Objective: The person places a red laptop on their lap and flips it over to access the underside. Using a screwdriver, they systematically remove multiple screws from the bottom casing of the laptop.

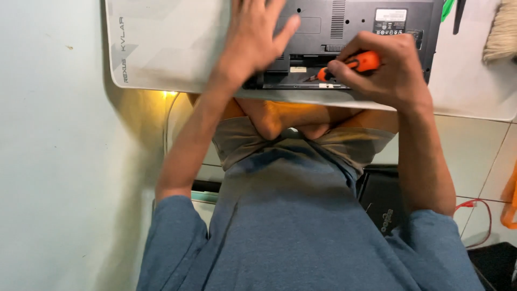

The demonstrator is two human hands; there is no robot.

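**With the battery bay open, a screwdriver works at the laptop's underside**

While the laptop lies bottom-up on a pale mat spread over the worktop, its near edge shows an open, empty-looking bay, which suggests the battery or a cover is already out. The rest of the dark base panel looks to be in place, so by this view the opening-up is at an early stage, with most of the shell yet to come apart; whether any screws are already out cannot be told.

The right hand is closed firmly round the orange handle of a screwdriver, fingers curled tight, with the shaft angled down and to the left into the open bay. The tip is too small to make out against the dark recess.

The left hand is spread wide and holds nothing; its palm and fingers press flat on the laptop's base just left of the bay, as if steadying it.

A pale brush rests at the far right of the worktop.
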